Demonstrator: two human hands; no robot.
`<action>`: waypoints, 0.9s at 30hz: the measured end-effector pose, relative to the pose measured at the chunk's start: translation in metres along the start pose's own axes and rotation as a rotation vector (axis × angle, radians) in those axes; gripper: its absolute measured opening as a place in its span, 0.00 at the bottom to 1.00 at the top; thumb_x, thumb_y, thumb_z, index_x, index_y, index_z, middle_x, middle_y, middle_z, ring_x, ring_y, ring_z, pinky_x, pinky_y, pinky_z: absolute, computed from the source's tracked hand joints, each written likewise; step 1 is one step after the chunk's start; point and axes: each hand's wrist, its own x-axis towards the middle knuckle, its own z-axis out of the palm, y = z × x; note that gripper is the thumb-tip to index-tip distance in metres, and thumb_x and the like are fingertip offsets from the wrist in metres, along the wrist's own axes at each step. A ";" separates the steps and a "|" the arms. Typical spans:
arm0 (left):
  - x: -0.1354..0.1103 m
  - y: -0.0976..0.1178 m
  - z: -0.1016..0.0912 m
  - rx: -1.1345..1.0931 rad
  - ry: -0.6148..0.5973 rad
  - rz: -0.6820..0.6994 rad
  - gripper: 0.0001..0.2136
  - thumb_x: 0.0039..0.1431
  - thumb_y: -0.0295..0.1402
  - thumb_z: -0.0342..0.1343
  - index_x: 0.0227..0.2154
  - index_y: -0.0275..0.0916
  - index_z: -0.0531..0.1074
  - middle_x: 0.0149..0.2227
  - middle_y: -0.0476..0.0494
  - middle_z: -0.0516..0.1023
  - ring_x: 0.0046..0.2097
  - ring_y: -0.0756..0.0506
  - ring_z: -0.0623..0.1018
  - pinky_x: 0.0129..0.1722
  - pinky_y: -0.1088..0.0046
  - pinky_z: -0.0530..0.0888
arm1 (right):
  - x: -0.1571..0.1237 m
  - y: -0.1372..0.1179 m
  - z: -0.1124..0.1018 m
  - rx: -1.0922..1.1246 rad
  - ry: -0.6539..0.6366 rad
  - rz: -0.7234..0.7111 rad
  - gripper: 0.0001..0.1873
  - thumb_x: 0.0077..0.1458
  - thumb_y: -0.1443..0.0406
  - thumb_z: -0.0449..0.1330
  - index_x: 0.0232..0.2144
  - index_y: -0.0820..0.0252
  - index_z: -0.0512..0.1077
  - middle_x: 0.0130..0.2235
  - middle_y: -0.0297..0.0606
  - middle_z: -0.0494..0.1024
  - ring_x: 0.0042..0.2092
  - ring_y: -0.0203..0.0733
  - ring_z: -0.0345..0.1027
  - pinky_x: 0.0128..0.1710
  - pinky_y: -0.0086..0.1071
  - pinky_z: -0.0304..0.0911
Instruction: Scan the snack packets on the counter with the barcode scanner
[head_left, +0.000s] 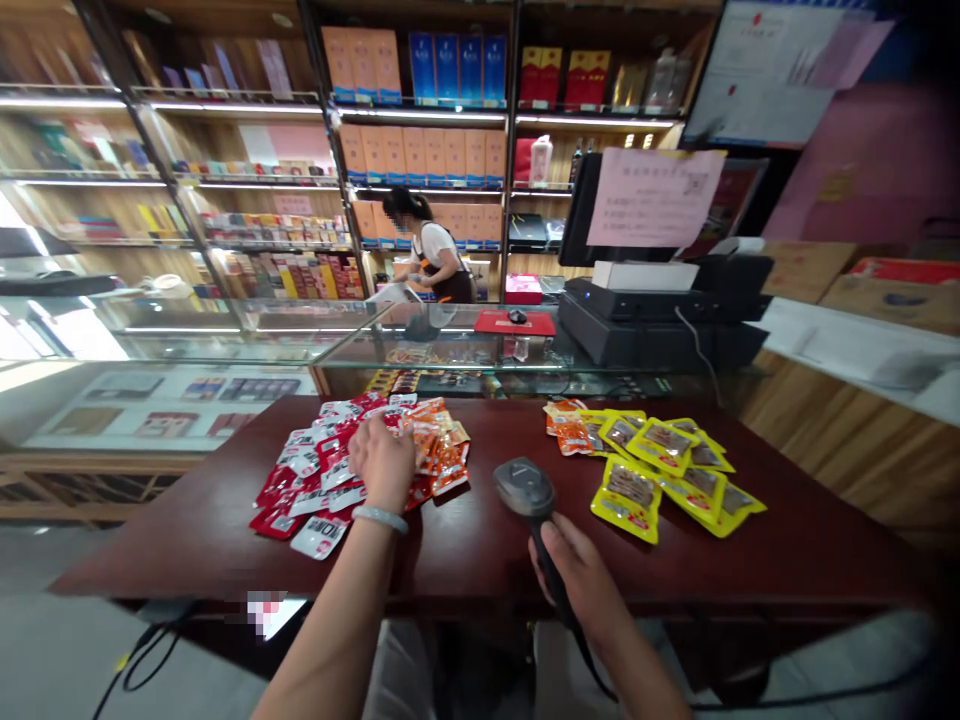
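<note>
Scanner (523, 487) clamped in right hand (576, 568); left hand (384, 460) over red-white packets (330, 462), can't tell if gripping any; yellow packets (628, 492) right.

- Left on the table (487, 555): the left heap of packets (311, 470), the left grip (386, 460) over it.
- Right on the table: the right heap of packets (628, 492).
- Between both heaps: the scanner (525, 485), in the right grip (576, 572).
- Behind the table: the display case (349, 352), a mouse (517, 316) on its top.
- Right of the mouse: the cash drawer (637, 328).
- Farther back: a person (442, 265) before the shelves (420, 112).
</note>
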 end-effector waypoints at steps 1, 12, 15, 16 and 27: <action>0.000 0.008 0.001 0.028 0.039 0.027 0.24 0.62 0.42 0.49 0.58 0.37 0.62 0.59 0.33 0.68 0.62 0.35 0.64 0.60 0.56 0.60 | 0.000 -0.001 -0.005 0.010 0.017 -0.009 0.25 0.54 0.43 0.59 0.27 0.58 0.65 0.22 0.27 0.65 0.20 0.28 0.56 0.18 0.21 0.53; -0.089 0.148 0.106 -0.190 -0.633 0.896 0.24 0.62 0.35 0.50 0.62 0.42 0.63 0.65 0.42 0.63 0.68 0.42 0.59 0.66 0.62 0.59 | -0.002 0.002 -0.061 0.158 0.380 0.062 0.29 0.40 0.39 0.67 0.31 0.56 0.70 0.22 0.29 0.71 0.20 0.32 0.61 0.18 0.24 0.56; -0.103 0.166 0.127 -0.111 -0.790 1.001 0.29 0.63 0.40 0.48 0.66 0.40 0.55 0.68 0.39 0.57 0.69 0.38 0.54 0.66 0.56 0.55 | -0.003 0.006 -0.071 0.178 0.444 0.074 0.30 0.40 0.39 0.67 0.32 0.56 0.70 0.22 0.29 0.71 0.19 0.31 0.60 0.17 0.23 0.55; -0.105 0.168 0.130 -0.084 -0.824 1.019 0.30 0.64 0.41 0.48 0.67 0.39 0.54 0.68 0.38 0.55 0.70 0.37 0.53 0.66 0.54 0.54 | -0.004 0.007 -0.073 0.182 0.451 0.079 0.29 0.41 0.40 0.67 0.32 0.56 0.70 0.22 0.29 0.71 0.19 0.31 0.61 0.17 0.23 0.55; -0.100 0.115 0.053 -0.061 -0.844 0.851 0.13 0.58 0.39 0.57 0.46 0.50 0.75 0.45 0.47 0.81 0.50 0.41 0.76 0.64 0.51 0.54 | -0.015 0.002 -0.065 0.195 0.378 0.067 0.29 0.40 0.40 0.67 0.31 0.56 0.71 0.22 0.27 0.68 0.20 0.28 0.57 0.18 0.21 0.54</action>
